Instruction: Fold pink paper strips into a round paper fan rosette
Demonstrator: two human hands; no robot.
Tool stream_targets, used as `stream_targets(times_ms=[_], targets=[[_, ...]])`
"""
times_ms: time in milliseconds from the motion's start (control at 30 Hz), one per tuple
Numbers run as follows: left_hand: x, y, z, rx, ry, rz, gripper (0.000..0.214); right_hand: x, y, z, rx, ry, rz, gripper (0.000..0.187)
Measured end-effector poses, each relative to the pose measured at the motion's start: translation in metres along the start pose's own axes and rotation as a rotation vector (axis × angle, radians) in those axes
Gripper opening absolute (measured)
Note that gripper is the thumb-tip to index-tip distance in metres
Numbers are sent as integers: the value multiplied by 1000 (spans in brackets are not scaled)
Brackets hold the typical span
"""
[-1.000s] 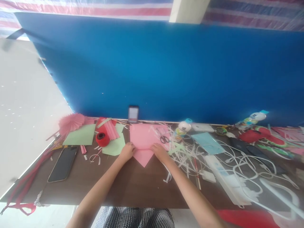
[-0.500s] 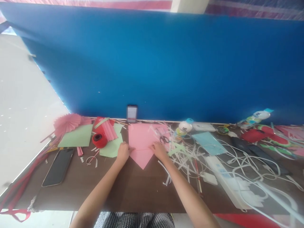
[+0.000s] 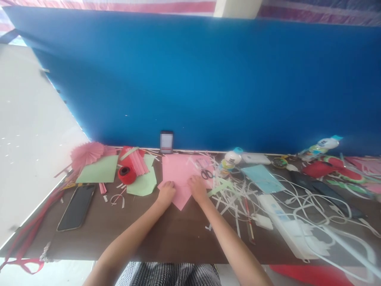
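A pink paper sheet (image 3: pixel 178 174) lies on the brown table (image 3: pixel 166 234), one corner pointing toward me. My left hand (image 3: pixel 166 190) rests on its lower left part, fingers curled down onto the paper. On the paper's right part sits my right hand (image 3: pixel 196 186), pressing down with its fingers together. Neither hand lifts the sheet. Small scissors (image 3: pixel 206 173) lie just beyond my right hand.
Left of the sheet are green papers (image 3: pixel 143 183), a red tape roll (image 3: pixel 127 174), pink fans (image 3: pixel 87 153) and a dark phone (image 3: pixel 76 206). To the right lie white paper strips (image 3: pixel 235 194), a glue bottle (image 3: pixel 230 159), a power strip (image 3: pixel 285 226) and cables. A blue board (image 3: pixel 208 79) stands behind.
My left hand slid right, from the sheet's left edge onto the paper, closer to my right hand. The right hand stayed near the same spot.
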State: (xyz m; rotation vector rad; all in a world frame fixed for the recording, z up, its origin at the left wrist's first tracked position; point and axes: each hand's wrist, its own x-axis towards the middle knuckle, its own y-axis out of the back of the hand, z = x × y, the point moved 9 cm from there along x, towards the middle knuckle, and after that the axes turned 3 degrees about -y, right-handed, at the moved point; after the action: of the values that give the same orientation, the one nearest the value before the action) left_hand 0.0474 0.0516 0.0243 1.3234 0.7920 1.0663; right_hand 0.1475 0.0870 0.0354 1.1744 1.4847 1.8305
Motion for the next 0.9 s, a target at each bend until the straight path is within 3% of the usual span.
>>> stream_targets(times_ms=[133,233,367,467,700,900], targets=[[-1,2,-4,-14,-5,5,24,-9,-3,-22,28,156,-42,17],[-4,0,1,-30,-23,27,25,-10,-4,-27,33,166,-48,24],[-11,-8,16,14,-12,143,47,-11,-4,-31,45,145,-62,23],[-15,-16,21,25,-5,165,53,-19,-2,-30,80,143,-65,33],[-19,-13,5,-39,82,130,52,-35,-13,9,142,10,-160,55],[-20,-8,3,-65,82,124,48,-32,-14,46,54,-150,-156,51]])
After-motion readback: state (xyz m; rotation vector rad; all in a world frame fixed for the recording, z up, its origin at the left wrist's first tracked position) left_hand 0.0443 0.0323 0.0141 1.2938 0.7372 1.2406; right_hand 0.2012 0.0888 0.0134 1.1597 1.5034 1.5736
